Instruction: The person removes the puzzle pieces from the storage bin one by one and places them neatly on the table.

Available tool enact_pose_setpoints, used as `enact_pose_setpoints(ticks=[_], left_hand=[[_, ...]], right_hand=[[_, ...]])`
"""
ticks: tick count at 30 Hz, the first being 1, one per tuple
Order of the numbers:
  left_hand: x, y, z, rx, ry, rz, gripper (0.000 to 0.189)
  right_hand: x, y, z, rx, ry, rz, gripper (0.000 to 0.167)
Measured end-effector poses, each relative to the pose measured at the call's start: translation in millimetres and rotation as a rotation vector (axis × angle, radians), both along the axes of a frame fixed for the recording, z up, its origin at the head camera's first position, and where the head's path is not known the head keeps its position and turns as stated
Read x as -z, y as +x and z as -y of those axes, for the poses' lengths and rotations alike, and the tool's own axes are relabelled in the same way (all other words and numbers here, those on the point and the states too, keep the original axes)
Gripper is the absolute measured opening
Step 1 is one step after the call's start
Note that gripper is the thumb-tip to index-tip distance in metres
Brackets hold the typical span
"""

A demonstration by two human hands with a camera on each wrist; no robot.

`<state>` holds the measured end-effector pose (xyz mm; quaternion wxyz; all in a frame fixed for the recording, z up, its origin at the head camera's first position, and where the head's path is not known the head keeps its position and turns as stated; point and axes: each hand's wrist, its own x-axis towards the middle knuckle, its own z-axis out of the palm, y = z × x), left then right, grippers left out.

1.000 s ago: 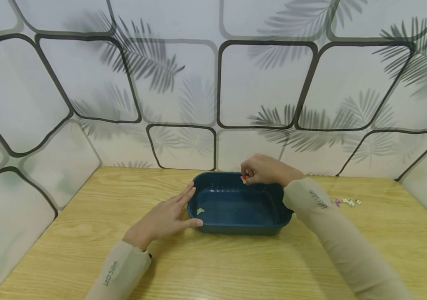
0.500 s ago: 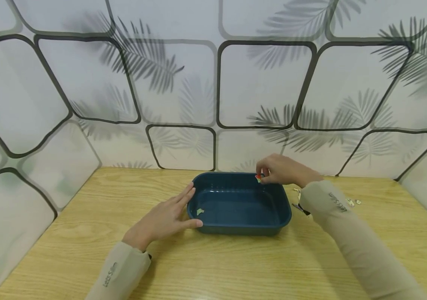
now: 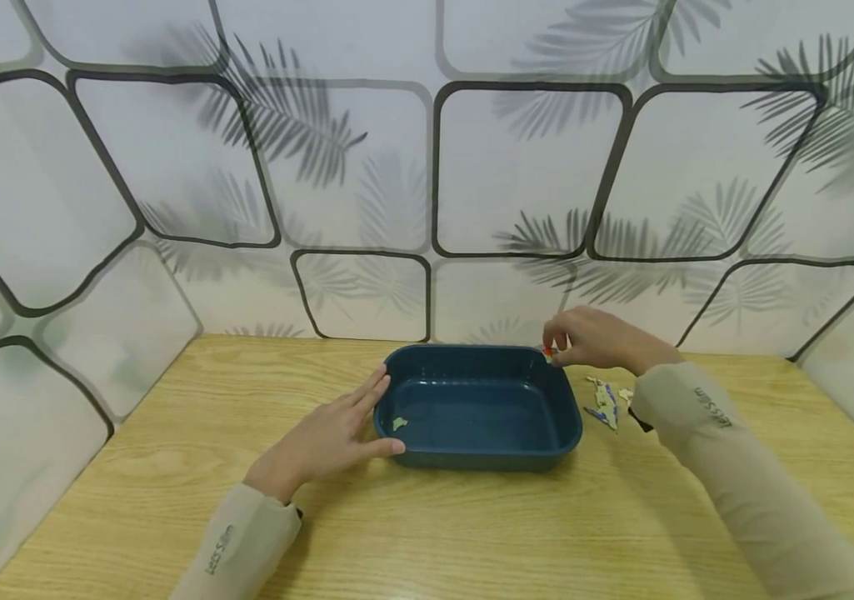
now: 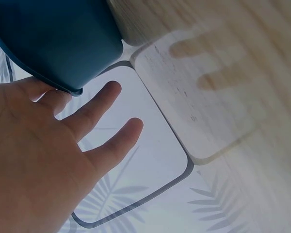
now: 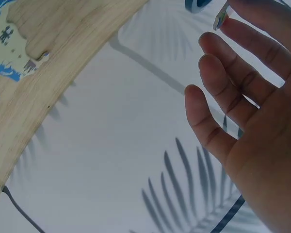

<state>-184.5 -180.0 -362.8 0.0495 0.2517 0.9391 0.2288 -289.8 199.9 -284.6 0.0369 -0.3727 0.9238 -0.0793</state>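
Note:
A dark blue rectangular plastic tub (image 3: 479,458) stands on the wooden table. Over its back right corner my right hand (image 3: 597,339) pinches a small flat piece (image 3: 548,355), red and pale green, between thumb and fingertips. The right wrist view shows the edge of this piece (image 5: 220,20), with the other fingers loosely bent. My left hand (image 3: 327,440) rests against the tub's left end, fingers spread at the rim and thumb over the front corner. From the left wrist, the fingers (image 4: 99,104) look straight beside the tub's wall. One pale green flat piece (image 3: 399,423) lies inside the tub, near its left end.
Right of the tub lie a jagged cream-and-blue flat piece (image 3: 604,404) and a smaller cream one (image 3: 626,394), partly by the right sleeve (image 3: 726,442). A patterned wall covering (image 3: 367,208) with leaf prints rises behind the table (image 3: 427,533).
My right hand has moved right along the tub's back rim, carrying the pinched piece to the corner. The sleeve now uncovers the cream-and-blue piece and hides others. My left hand stays put.

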Motion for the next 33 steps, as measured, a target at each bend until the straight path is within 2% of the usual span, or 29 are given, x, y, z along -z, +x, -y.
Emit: enact_pose_setpoints(ticks=[9, 17, 33], left_hand=[[0.1, 0.1, 0.0, -0.001, -0.005, -0.009, 0.095], [0.2, -1.7, -1.5, 0.008, -0.010, -0.013, 0.096], [-0.3, -1.9, -2.7, 0.013, -0.005, -0.011, 0.096]], right_hand=[[-0.1, 0.0, -19.7, 0.001, 0.001, -0.013, 0.007], [-0.2, 0.9, -44.3, 0.036, 0.004, -0.016, 0.010], [1.7, 6.1, -103.2, 0.162, 0.044, 0.010, 0.006]])
